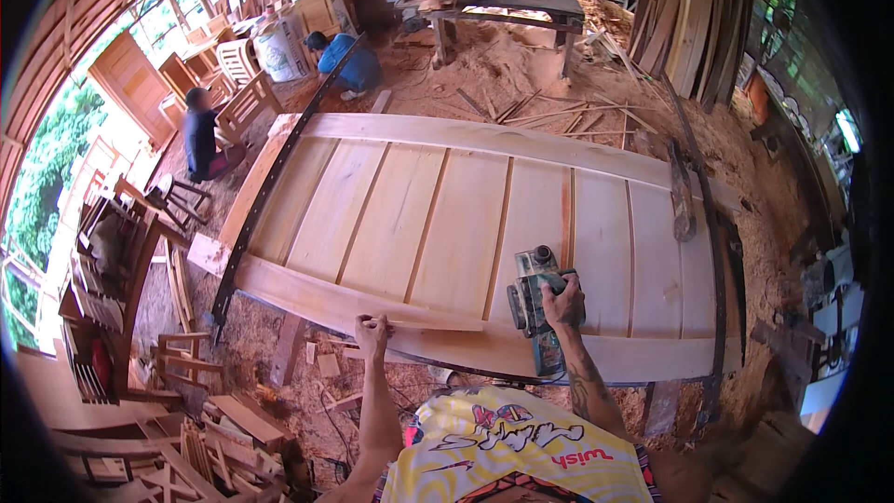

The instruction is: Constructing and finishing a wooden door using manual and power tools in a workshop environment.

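My right hand [562,301] is wrapped round the handle of a green-and-black power tool that looks like a belt sander [545,346]. It rests on the near part of a large pale wooden panel door [466,214], across the near rail. At the door's near edge, left of the tool, my left hand [372,331] has its fingers pinched together. A thin strip of wood [438,321] appears to run right from those fingertips along the rail; whether they grip it is unclear. Long dark metal bars [270,186] cross the door's left and right ends.
A wooden block [683,200] lies on the door's right end. Two people sit low at the far left, one in a blue shirt [352,65], one in dark clothes [198,140]. A workbench [512,7] stands beyond sawdust; scrap wood [228,442] piles at lower left.
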Available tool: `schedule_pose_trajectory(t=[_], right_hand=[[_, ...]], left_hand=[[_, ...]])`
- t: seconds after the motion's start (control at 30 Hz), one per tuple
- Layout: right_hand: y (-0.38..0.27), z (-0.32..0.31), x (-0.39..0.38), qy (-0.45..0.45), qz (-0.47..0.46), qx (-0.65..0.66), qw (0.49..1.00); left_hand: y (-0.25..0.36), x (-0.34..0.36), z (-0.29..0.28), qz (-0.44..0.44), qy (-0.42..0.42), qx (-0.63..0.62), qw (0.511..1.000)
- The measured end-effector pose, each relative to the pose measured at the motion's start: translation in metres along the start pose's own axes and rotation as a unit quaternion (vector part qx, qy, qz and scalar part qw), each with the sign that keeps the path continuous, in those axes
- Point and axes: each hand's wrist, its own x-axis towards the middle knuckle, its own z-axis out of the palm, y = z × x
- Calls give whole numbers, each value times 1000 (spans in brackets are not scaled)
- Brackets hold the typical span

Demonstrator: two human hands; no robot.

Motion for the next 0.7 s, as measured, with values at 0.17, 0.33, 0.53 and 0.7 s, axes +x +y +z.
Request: schedule_pose_trajectory(t=[0.17,0.33,0.53,0.7], right_hand=[[9,6,3,38,-45,-14,998],[5,7,1,33,-44,-12,998],[8,4,0,47,-70,-4,996],[8,6,2,47,-76,-8,996]], left_hand=[[33,-17,3,16,15,28,999],[-2,-2,-2,46,23,37,998],[28,-15,4,5,4,0,1000],[17,-11,2,-13,-3,-38,999]])
